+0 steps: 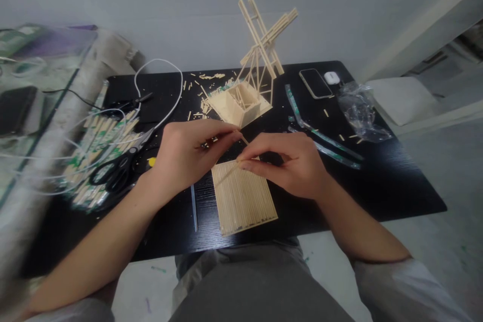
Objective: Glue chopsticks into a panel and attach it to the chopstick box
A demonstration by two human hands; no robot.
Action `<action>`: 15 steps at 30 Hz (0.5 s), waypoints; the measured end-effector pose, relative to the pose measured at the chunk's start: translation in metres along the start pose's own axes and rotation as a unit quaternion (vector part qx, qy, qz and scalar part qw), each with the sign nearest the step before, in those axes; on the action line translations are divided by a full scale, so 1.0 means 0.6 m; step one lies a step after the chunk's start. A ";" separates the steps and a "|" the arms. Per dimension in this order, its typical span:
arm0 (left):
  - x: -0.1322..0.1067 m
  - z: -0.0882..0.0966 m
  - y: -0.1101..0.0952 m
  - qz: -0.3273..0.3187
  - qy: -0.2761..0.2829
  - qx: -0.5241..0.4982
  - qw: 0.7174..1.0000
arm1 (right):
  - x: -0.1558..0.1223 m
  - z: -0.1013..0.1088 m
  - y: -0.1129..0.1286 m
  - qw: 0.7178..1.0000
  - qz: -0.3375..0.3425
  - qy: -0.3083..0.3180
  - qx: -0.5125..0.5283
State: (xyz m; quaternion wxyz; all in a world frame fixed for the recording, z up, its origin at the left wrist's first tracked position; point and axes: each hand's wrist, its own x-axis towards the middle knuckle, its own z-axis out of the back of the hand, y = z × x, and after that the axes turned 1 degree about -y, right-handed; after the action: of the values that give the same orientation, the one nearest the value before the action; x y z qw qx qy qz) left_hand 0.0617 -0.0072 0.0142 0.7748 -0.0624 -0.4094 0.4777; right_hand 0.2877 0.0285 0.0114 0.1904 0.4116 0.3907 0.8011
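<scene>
My left hand (188, 153) is closed in a pinch, its fingertips on the end of a short, thin wooden stick (245, 140) that runs toward my right fingers. Close beside it, my right hand (289, 161) pinches another slim wooden stick (227, 174), which slants down to the left. Whether the two sticks are joined is hidden by the fingers. Below both hands lies a flat panel of wooden sticks (245, 198) set side by side. Just beyond them stands a wooden stick model (243, 103) with a box-like part and crossed, ladder-like blades (264, 35).
Black scissors (118, 171), bundled sticks in green-marked wrappers (85, 188) and a white cable (181, 85) lie to the left. On the right are a phone (315, 83), a white earbud case (332, 78), clear plastic (360, 113) and wrapper strips (328, 143). Stick scraps (206, 105) litter the back.
</scene>
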 end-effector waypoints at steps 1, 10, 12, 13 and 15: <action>0.000 0.000 0.000 -0.001 0.000 0.001 1.000 | 0.000 0.000 0.000 1.000 0.001 0.000 0.000; 0.000 0.006 -0.004 0.004 0.015 0.001 1.000 | -0.002 0.000 -0.002 1.000 0.005 -0.001 0.001; 0.000 0.007 -0.005 0.004 0.019 -0.001 1.000 | -0.002 0.000 -0.002 1.000 0.006 0.002 0.003; 0.000 0.007 -0.006 0.006 0.022 -0.002 1.000 | -0.002 0.000 -0.002 1.000 0.006 0.003 0.005; 0.000 0.006 -0.008 0.009 0.025 -0.001 1.000 | -0.001 0.000 -0.002 1.000 0.006 0.005 0.008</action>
State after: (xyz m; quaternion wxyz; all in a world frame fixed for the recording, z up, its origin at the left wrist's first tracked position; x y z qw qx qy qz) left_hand 0.0624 -0.0107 0.0193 0.7803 -0.0790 -0.3897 0.4826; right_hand 0.2883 0.0290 0.0102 0.1804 0.4117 0.3954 0.8010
